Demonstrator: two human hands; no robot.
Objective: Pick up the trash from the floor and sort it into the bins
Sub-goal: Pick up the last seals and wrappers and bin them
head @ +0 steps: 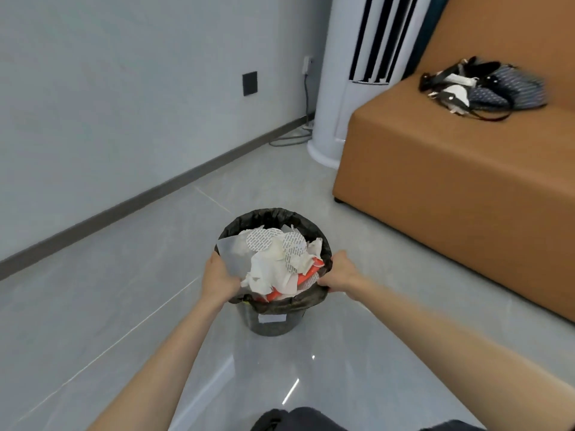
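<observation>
Grey tiles (93, 321) run across the room to a pale wall (124, 88) with a dark skirting strip (140, 197) along its foot, and from the head camera, my only view, I look down over both bare forearms to a small dark bin (273, 325) standing on the floor straight ahead. A black liner (273, 214) is folded over its rim and a white label (271, 318) sits on the near side. The bin is heaped above the rim with trash: crumpled white paper (267, 275), two round patterned white discs (259, 239), a translucent sheet (231, 256) leaning at the left, and an orange wrapper (306, 275) poking out at the right. My left hand (217, 279) grips the left side of the rim, fingers curled over the edge just beside the translucent sheet. My right hand (340, 273) grips the right side of the rim, fingers curled onto the liner beside the orange wrapper, so the bin sits between the two hands. I cannot tell whether it is lifted or resting on the tiles. To the right stands a tan sofa (451, 197) with a dark patterned bag (485, 85) lying on its seat, blurred. Between sofa and wall rises a white tower unit (339, 88) with black slats, a cable (289, 140) trailing at its base. A black square plate (250, 83) is set in the wall. Dark clothing (295, 419) shows at the bottom edge.
</observation>
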